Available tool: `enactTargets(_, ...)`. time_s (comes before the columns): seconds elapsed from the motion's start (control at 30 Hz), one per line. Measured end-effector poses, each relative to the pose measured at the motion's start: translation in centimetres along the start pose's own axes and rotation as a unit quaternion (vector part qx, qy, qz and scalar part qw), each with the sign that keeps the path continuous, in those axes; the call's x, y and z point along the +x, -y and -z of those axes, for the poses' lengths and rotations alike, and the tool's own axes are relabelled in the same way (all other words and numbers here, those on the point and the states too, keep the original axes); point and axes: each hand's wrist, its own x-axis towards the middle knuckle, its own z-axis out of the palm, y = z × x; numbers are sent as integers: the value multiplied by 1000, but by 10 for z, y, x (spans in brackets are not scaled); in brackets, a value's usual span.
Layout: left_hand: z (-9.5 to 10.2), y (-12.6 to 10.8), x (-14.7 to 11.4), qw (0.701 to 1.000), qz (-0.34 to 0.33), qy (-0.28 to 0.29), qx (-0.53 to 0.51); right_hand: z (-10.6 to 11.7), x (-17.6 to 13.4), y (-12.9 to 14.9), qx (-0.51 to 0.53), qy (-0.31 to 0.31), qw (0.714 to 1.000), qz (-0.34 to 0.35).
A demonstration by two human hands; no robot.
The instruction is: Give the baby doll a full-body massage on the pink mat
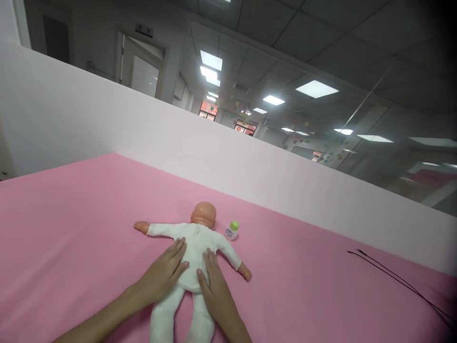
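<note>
A baby doll [194, 240] in a white suit lies face down on the pink sheet [82, 224], arms spread, head pointing away from me. My left hand [164, 272] rests flat on the left side of its back, fingers together. My right hand [214, 283] lies flat on the right side of its back and hip. Neither hand grips anything. A small bottle with a green cap [232, 230] lies on the sheet just right of the doll's head.
A white partition wall [143, 128] runs along the far edge of the pink surface. Thin black cables [392, 276] trail across the sheet at the right. Beyond the wall are an office ceiling with lit panels and a door.
</note>
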Motion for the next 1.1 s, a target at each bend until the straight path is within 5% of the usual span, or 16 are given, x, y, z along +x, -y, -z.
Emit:
enactTargets(0.17,-8,-12,33,995,-77,-15,53,4,31,5,-20,-9,999,34)
enactTargets(0.33,-1,-17,76,991,-44,-72,102,9,69,4,-80,-92,992,27)
enactTargets(0.53,-3,-14,100,980,49,-83,172,3,95,11,-228,-111,967,2)
enactTargets(0.73,-7,-10,105,980,63,-69,175,-2,104,9,-274,-98,956,-21)
enactTargets(0.97,21,-17,79,986,-47,-23,158,1,73,21,-265,-78,960,49)
enactTargets(1.1,15,-18,71,983,-41,-39,174,-7,63,23,-305,-62,949,46)
